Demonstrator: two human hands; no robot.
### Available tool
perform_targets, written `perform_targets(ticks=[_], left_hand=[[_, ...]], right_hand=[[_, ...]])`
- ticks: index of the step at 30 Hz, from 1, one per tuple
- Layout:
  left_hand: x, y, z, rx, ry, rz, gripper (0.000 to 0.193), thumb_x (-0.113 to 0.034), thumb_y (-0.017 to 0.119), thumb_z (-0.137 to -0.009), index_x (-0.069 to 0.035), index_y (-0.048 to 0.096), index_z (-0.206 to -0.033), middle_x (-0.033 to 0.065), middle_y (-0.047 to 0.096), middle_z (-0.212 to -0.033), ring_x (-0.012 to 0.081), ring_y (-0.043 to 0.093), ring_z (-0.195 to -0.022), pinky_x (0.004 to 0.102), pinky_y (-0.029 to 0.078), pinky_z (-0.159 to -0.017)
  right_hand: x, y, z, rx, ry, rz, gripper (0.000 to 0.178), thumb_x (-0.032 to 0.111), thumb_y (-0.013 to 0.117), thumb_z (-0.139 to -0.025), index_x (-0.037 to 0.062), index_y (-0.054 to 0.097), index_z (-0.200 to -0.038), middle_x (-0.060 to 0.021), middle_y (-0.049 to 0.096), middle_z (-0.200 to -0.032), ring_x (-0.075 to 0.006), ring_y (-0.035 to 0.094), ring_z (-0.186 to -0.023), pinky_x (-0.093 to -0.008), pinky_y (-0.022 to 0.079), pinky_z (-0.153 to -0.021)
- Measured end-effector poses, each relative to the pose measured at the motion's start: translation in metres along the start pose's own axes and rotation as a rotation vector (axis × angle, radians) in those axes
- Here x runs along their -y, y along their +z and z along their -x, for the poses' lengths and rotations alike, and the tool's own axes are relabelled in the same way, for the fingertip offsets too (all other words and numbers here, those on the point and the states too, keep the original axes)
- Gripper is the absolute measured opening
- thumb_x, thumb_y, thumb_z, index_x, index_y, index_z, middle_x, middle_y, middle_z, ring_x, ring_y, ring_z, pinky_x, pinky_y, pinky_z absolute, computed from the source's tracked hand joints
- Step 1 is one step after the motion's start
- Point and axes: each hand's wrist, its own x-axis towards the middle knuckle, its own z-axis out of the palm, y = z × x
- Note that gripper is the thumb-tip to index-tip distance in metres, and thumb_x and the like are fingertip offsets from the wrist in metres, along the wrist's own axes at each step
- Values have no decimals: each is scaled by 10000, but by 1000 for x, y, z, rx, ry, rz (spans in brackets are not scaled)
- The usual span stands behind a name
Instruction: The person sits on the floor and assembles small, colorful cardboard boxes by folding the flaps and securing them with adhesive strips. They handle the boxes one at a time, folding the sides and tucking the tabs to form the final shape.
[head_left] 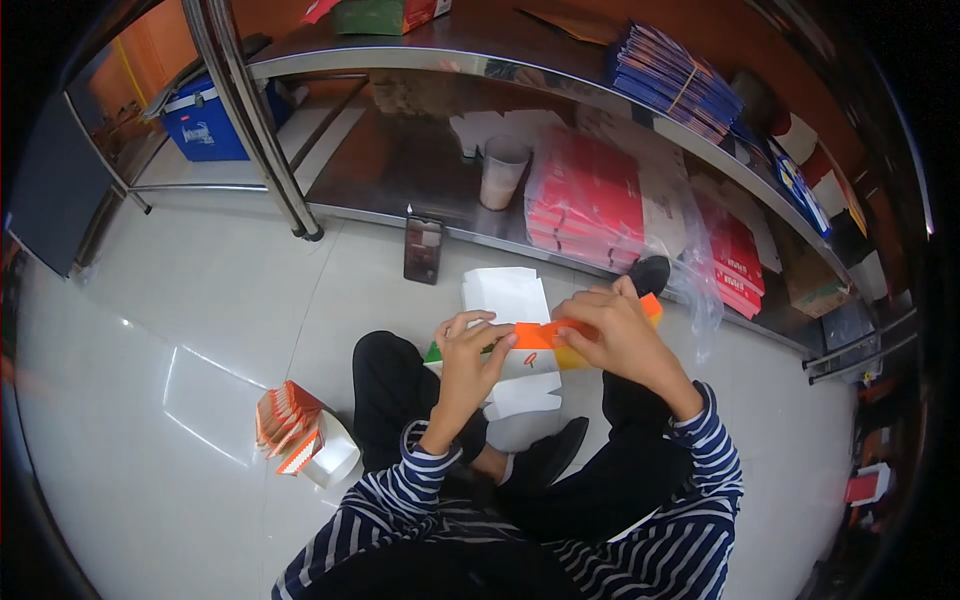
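In front of my crossed legs I hold a cardboard carton (533, 358) with orange, white, green and yellow faces. My left hand (466, 365) grips its left end, thumb on the upper edge beside the green corner. My right hand (618, 330) pinches the orange flap (566, 333) on the right, its fingers curled over the top edge. White cardboard panels with notched flaps, one beyond the carton (505, 291) and one nearer me (523, 397), show around it. I cannot tell whether they belong to the same piece.
A stack of orange patterned paper pieces (288, 424) rests with a white tub (334, 458) on the floor at left. A phone (423, 249) leans near the metal shelf, which bears a plastic cup (503, 170) and wrapped red cartons (588, 196). A blue cooler (207, 124) stands far left.
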Motion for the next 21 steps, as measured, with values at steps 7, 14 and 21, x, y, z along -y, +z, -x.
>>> perform_targets(ticks=[7,14,21], left_hand=[[-7,-16,-22,161,50,159,127,-137,693,-702,-77,707,-814,49,623,-763,184,532,-868,317,367,-811],[-37,-31,-33,166,197,-33,92,-81,638,-688,-78,698,-758,28,622,-715,181,504,-912,389,239,-876],[-34,-30,-36,206,210,-15,111,-80,646,-671,-74,696,-769,47,617,-742,184,510,-906,393,255,-864]], right_hand=[[4,2,-5,-170,-404,130,89,165,654,-714,131,573,-733,39,545,-757,-127,498,-714,-344,315,-722],[6,8,-6,-231,-454,154,118,148,680,-669,123,607,-759,39,580,-768,-121,521,-707,-331,359,-674],[2,12,-4,-305,-413,129,138,145,686,-655,115,634,-779,36,596,-765,-113,544,-692,-322,371,-642]])
